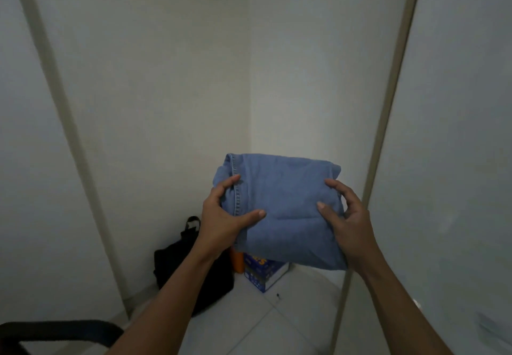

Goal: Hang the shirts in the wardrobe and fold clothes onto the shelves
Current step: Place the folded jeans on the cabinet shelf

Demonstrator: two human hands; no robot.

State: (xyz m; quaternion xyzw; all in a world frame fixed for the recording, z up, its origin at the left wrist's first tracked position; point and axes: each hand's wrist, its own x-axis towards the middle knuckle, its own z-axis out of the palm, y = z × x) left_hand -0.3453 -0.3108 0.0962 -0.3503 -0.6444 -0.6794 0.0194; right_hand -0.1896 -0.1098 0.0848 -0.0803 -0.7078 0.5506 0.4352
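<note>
A: Head view. Folded blue denim garment (pixel 282 210) held in the air before a white corner, with a black bag (pixel 188 266) and a blue box (pixel 263 273) on the floor below.
B: Hands?
A: Left hand (pixel 221 216) grips its left edge, thumb on top. Right hand (pixel 346 216) grips the right edge likewise.
B: Handling?
A: Judged soft, thick, fairly heavy. Folds may slump, so support both sides from beneath.
</note>
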